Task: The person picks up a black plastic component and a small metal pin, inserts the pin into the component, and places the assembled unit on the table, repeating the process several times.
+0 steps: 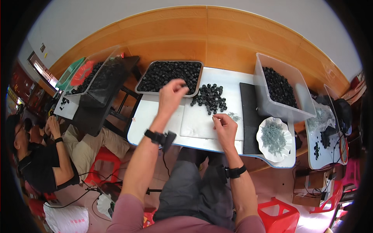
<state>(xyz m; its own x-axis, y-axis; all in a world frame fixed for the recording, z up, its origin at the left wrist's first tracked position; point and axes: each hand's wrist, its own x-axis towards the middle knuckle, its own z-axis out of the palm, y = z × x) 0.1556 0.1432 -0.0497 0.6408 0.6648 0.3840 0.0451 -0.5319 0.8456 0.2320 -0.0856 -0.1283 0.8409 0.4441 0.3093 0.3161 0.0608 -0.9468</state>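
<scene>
My left hand (171, 100) is over the near right edge of a metal tray (141, 91) full of small black caps (165, 75). Its thumb and fingers curl together around what looks like a small black cap (184, 85). On a white board (194, 126), a loose pile of black caps (210, 97) lies between my hands. My right hand (226, 129) is at the pile's near edge, thumb and forefinger pinched. Whatever is in that pinch is too small to make out. A little heap of grey-green thin pieces (234, 116) lies just beyond this hand.
On the right stand a clear plastic bin (285, 110) of black caps and a white scalloped dish (285, 153) of grey-green pieces, beside a black mat (250, 128). Another person (46, 155) sits at a dark table (93, 124) on the left. Red stools (279, 215) stand below.
</scene>
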